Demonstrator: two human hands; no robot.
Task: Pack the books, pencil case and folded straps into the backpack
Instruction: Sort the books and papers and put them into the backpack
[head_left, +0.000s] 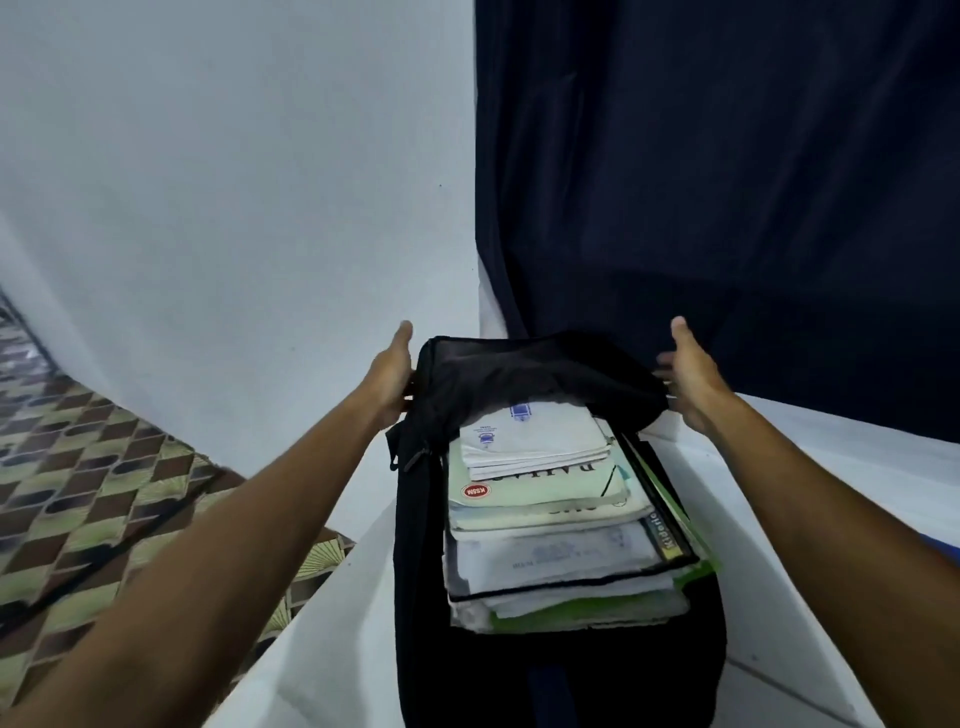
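Backpack flap lies between both hands, over books.

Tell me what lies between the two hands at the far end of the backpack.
In the head view, the backpack's black top flap spans between the left hand and right hand, draped over the far end of the stack of books.

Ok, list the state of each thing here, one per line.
backpack: lying flat, main compartment open
flap: lifted at far end
books: stacked inside backpack
left hand: gripping flap's left edge
right hand: fingers spread, at flap's right edge
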